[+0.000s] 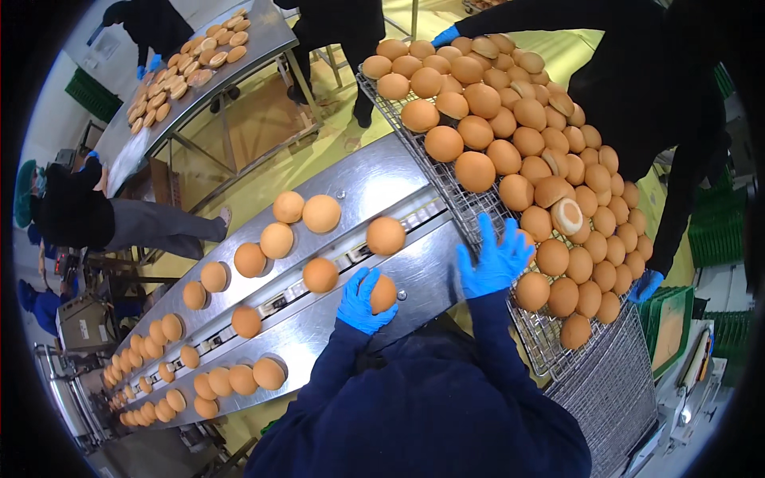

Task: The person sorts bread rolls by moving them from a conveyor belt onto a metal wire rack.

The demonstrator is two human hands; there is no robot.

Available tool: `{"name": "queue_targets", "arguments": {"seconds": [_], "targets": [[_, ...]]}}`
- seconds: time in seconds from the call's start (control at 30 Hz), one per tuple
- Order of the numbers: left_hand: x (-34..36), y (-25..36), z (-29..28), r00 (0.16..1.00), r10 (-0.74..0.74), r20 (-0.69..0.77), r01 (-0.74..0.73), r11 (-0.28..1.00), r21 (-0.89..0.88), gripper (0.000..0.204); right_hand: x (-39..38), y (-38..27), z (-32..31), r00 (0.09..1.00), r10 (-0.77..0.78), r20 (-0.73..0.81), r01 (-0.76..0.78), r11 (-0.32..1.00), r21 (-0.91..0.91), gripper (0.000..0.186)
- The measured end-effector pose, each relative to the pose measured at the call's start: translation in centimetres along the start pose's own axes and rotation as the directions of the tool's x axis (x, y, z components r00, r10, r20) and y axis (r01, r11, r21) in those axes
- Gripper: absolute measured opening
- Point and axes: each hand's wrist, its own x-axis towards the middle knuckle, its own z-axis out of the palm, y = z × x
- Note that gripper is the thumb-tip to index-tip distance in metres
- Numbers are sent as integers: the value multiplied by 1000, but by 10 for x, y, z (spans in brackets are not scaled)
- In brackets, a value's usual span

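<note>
My left hand [365, 303], in a blue glove, curls its fingers against the side of a round brown bun [384, 293] on the steel conveyor table [430, 275]. My right hand [496, 261], gloved in blue too, is spread at the near edge of a wire rack [522, 331] heaped with buns [552, 258]. A bun partly shows behind its fingers; whether they touch it I cannot tell. One bun [566, 216] on the heap is turned to show its pale side. Close to my left hand, other buns [320, 275] sit along the conveyor's middle channel [279, 303].
Rows of buns [243, 380] line both sides of the conveyor toward the far left. A person in black [661, 88] holds the rack's far side with gloved hands. Stacked wire racks [606, 390] lie at right. Another table [263, 40] with buns stands behind, with people around.
</note>
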Motion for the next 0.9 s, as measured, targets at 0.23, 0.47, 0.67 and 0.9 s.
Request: {"name": "queue_targets", "arguments": {"seconds": [0.23,0.47,0.67,0.9], "targets": [[108,46,14,945,309,-105,-319,944,-84,74,15,70,10,977,134,164,-130,991,-35,72],[151,-8,93,942,328,67,-334,914,228,54,17,67,12,991,76,108,-89,989,121,72],[102,-1,57,960,271,66,-279,939,200,52,24,52,8,996,-67,-59,86,905,416,71],[24,-12,-1,995,-57,-85,48,994,-95,33,50,-15,8,943,-197,-269,305,837,454,75]]}}
